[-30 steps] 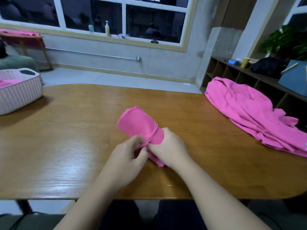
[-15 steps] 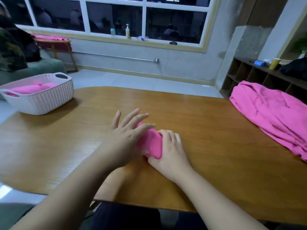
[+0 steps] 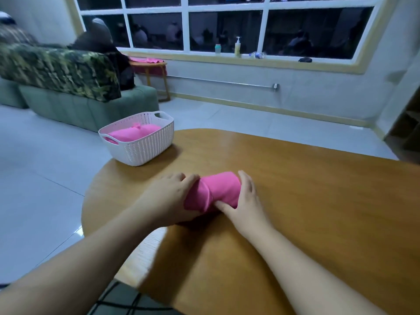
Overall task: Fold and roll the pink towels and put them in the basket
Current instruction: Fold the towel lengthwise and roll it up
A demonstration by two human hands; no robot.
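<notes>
A rolled pink towel (image 3: 216, 190) lies on the wooden table (image 3: 318, 201), held between both hands. My left hand (image 3: 169, 196) cups its left end, fingers wrapped over the top. My right hand (image 3: 246, 201) clasps its right end, thumb pressed on the roll's near side. A white woven basket (image 3: 145, 148) stands at the table's far left edge, up and to the left of the roll. Pink towels (image 3: 134, 134) lie inside it.
Beyond the table are a tiled floor (image 3: 45, 169), a green sofa (image 3: 91, 103) with a camouflage cover and a small wooden side table (image 3: 154, 69) with pink cloth on it. Bottles stand on the window sill (image 3: 237, 46).
My view has swung left, so the basket is now closer to centre and the pink pile on the right is out of sight. Both hands have closed around the roll's ends.
</notes>
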